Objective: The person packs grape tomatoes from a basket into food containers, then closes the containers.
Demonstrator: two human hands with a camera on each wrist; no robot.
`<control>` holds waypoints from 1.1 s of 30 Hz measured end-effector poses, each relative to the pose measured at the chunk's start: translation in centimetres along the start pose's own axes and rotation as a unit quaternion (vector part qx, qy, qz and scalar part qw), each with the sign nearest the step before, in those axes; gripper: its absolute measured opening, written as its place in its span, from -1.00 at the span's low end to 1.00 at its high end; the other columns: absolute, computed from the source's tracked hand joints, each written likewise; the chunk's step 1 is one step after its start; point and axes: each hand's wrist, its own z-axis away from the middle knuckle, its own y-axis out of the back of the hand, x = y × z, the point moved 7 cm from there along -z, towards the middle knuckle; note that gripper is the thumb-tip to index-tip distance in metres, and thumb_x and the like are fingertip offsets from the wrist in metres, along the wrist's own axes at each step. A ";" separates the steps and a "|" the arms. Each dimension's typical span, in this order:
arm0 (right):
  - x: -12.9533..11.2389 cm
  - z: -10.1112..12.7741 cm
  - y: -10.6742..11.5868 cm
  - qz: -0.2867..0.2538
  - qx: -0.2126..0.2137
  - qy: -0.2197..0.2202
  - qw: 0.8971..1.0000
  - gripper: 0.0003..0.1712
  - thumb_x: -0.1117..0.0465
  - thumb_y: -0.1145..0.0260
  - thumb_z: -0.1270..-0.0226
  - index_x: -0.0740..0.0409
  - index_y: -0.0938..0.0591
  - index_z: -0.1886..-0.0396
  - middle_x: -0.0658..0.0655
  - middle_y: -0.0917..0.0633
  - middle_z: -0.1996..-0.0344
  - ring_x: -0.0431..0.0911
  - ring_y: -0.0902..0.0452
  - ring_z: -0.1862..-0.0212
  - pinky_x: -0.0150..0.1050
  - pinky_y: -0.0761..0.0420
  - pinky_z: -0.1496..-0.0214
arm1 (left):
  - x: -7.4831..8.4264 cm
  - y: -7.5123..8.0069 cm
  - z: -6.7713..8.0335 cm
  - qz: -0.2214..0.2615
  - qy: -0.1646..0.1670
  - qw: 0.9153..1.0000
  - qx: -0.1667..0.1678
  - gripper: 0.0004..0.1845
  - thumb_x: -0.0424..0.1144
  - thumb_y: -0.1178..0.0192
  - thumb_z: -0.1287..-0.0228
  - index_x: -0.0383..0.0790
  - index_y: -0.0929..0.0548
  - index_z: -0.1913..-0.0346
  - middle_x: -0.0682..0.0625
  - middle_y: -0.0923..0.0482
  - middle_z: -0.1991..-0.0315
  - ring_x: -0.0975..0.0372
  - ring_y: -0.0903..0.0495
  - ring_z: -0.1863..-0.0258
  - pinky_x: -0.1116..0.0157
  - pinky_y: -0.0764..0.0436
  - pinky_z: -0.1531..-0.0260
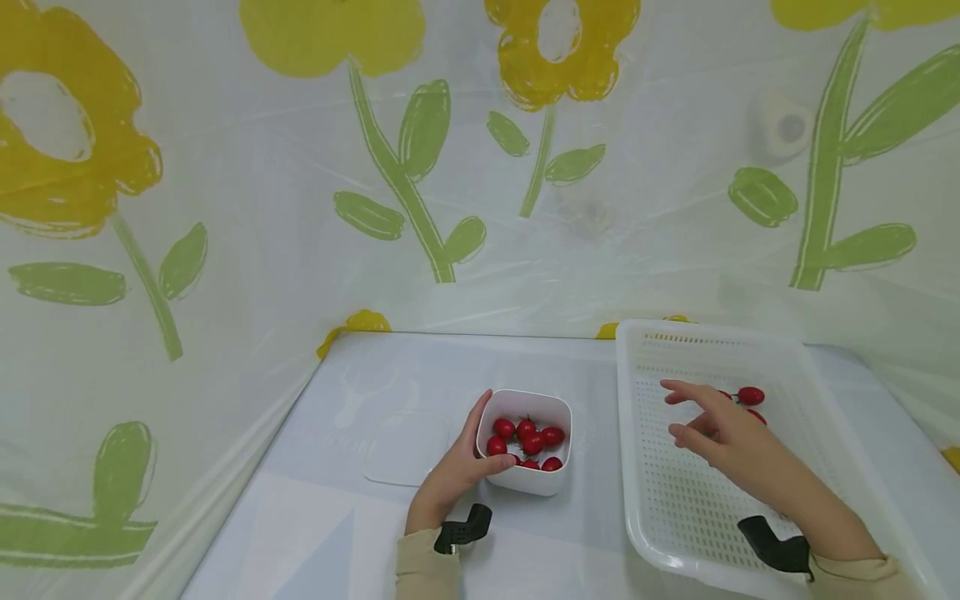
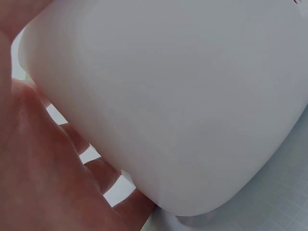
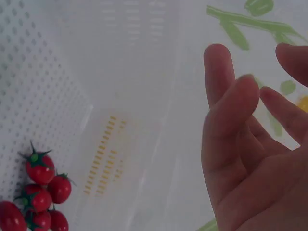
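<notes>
Tomatoes lie in the box clasped by the left grip (right grip loosely spread above basket).

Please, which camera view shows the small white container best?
The head view: there the white container shows its open top and the tomatoes inside. The left wrist view shows mainly its outside, very close; the right wrist view does not show it.

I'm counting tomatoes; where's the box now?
In the head view, the box is low, just right of centre, gripped by the left hand, left of the basket.
</notes>
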 end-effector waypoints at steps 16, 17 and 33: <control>7.8 1.8 -0.2 -0.028 -0.192 -0.151 0.969 -0.21 -0.01 -0.22 -0.17 0.20 -0.14 -0.31 0.27 -0.45 0.07 -0.05 -0.46 0.52 -0.22 -0.51 0.51 | -0.2 0.2 0.0 0.007 0.009 1.000 0.004 -0.10 -0.13 -0.29 -0.02 0.54 0.06 -0.28 0.18 -0.04 -0.28 0.17 0.01 -0.27 -0.03 -0.24 -0.10; 8.2 1.9 -0.1 -0.027 -0.197 -0.160 0.967 -0.22 -0.01 -0.22 -0.17 0.21 -0.16 -0.30 0.27 -0.45 0.06 -0.04 -0.46 0.53 -0.21 -0.50 0.51 | -0.2 0.2 0.0 0.009 0.009 1.000 0.004 -0.09 -0.14 -0.29 -0.02 0.54 0.06 -0.28 0.18 -0.04 -0.28 0.17 0.01 -0.27 -0.03 -0.24 -0.10; 13.6 3.1 -0.6 0.006 -0.230 -0.267 0.936 -0.22 -0.05 -0.22 -0.15 0.39 -0.24 -0.19 0.13 -0.43 0.36 -0.05 -0.43 0.56 -0.19 -0.52 0.54 | -0.2 0.0 -0.1 0.008 -0.002 1.000 -0.004 -0.09 -0.13 -0.28 -0.03 0.50 0.08 -0.30 0.12 -0.04 -0.29 0.13 0.01 -0.27 -0.03 -0.21 -0.12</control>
